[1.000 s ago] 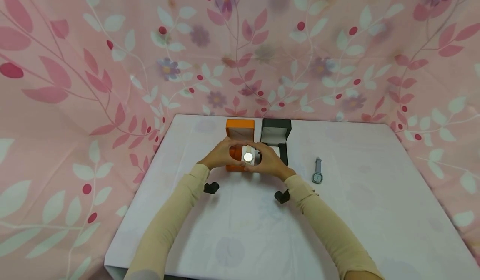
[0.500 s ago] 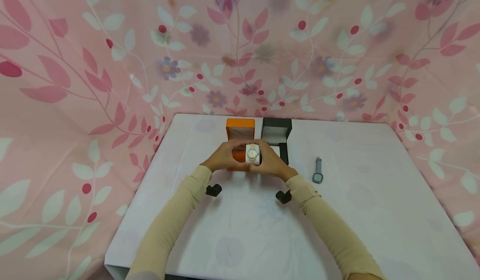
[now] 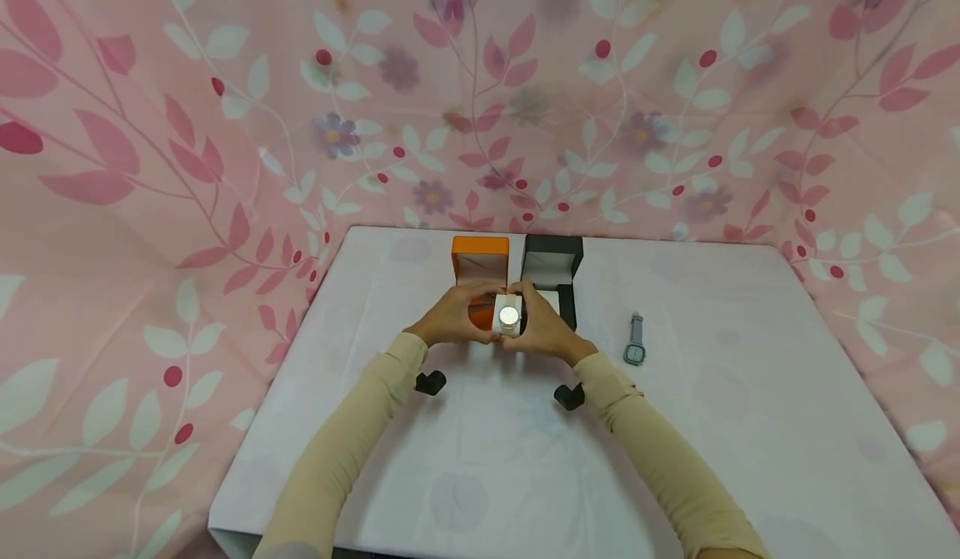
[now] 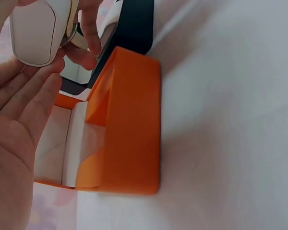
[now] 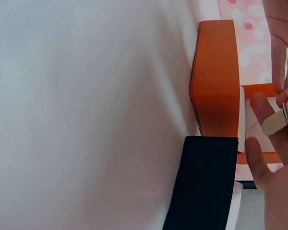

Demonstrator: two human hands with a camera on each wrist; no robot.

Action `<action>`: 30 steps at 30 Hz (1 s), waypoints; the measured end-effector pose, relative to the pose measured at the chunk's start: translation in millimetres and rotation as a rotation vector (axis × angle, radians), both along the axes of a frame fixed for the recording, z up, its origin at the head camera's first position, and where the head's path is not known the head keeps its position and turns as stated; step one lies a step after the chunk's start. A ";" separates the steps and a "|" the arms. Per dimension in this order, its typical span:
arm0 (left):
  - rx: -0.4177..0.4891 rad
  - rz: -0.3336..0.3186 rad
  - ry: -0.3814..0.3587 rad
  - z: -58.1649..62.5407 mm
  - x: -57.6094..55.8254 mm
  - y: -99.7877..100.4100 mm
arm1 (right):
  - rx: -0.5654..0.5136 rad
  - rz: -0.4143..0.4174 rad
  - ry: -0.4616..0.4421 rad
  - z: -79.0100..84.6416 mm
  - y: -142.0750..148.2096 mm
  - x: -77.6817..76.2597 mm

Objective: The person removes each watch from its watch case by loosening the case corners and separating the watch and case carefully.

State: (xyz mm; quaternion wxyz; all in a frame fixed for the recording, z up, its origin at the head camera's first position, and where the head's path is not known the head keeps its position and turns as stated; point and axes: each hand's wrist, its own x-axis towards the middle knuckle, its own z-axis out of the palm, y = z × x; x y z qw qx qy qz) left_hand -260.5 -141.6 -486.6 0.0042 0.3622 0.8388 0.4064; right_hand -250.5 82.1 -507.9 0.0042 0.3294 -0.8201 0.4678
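In the head view, a wristwatch (image 3: 509,317) with a pale strap is wrapped round a white watch cushion, raised over the front of an open orange watch box (image 3: 481,247). My left hand (image 3: 453,313) grips the cushion (image 4: 34,36) from its left side, thumb and fingers either side of it. From the right, my right hand (image 3: 547,326) holds the watch with its fingers at the strap. The loose strap end (image 5: 274,123) and metal buckle show beside the right fingers in the right wrist view. Part of the orange box's inside is hidden by the hands.
An open black watch box (image 3: 553,247) with a pale insert stands right beside the orange one. A grey-blue watch (image 3: 634,351) lies on the white tablecloth (image 3: 720,426) farther right. Pink floral fabric (image 3: 480,92) hangs behind the table.
Both hands have shifted slightly right with the watch and its cushion. The watch face tilted and caught the light differently along the way. The boxes and the other watch stayed put.
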 end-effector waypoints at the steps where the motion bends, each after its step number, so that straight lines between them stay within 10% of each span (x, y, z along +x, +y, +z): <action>1: -0.001 -0.002 0.010 -1.2 -0.1 0.6 | -0.010 0.007 -0.016 -0.8 0.3 0.2; 30: 0.010 0.010 0.009 -2.0 1.6 10.2 | -0.103 0.063 -0.093 7.7 2.3 9.1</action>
